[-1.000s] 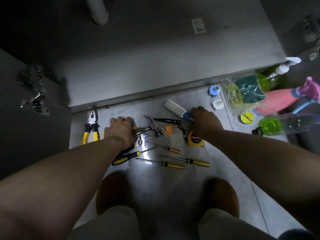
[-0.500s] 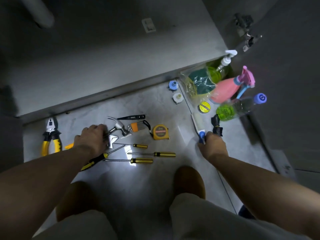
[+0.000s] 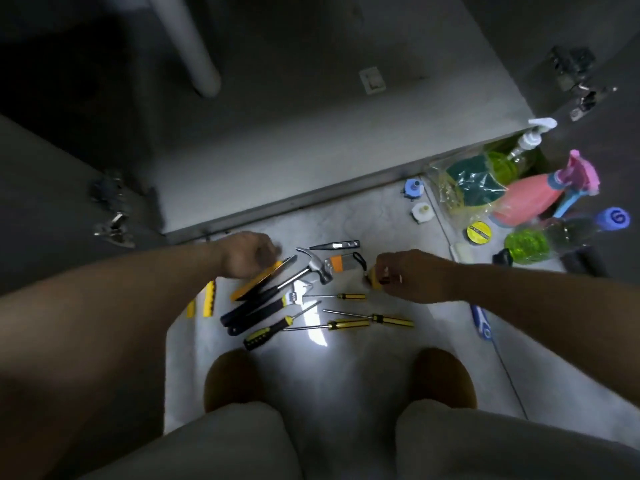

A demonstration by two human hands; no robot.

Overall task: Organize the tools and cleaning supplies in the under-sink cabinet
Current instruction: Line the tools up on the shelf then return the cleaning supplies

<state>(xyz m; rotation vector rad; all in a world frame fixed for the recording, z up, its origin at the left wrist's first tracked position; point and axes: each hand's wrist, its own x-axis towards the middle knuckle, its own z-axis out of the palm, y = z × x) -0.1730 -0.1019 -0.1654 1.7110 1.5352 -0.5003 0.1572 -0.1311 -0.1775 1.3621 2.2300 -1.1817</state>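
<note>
Tools lie on the floor in front of the open cabinet (image 3: 311, 140): a hammer (image 3: 311, 268), several yellow-handled screwdrivers (image 3: 349, 323), a black-handled wrench (image 3: 263, 311) and a tester pen (image 3: 334, 244). My left hand (image 3: 247, 254) curls its fingers at the upper end of a flat yellow-and-black tool (image 3: 256, 281); blur hides the exact hold. My right hand (image 3: 405, 275) pinches the yellow tape measure (image 3: 371, 281) beside the hammer head. The yellow pliers handles (image 3: 209, 298) peek out under my left forearm.
Cleaning supplies stand at the right: a pink spray bottle (image 3: 530, 199), a green soap dispenser (image 3: 512, 161), a bag of sponges (image 3: 467, 185), a clear bottle with green liquid (image 3: 540, 240) and a blue-white brush (image 3: 482, 323). A drain pipe (image 3: 194, 46) hangs in the cabinet. Door hinges flank both sides.
My right hand let go of the blue-white brush at the right and came back left to the tape measure. My left hand moved up from the hammer handle to the yellow tool.
</note>
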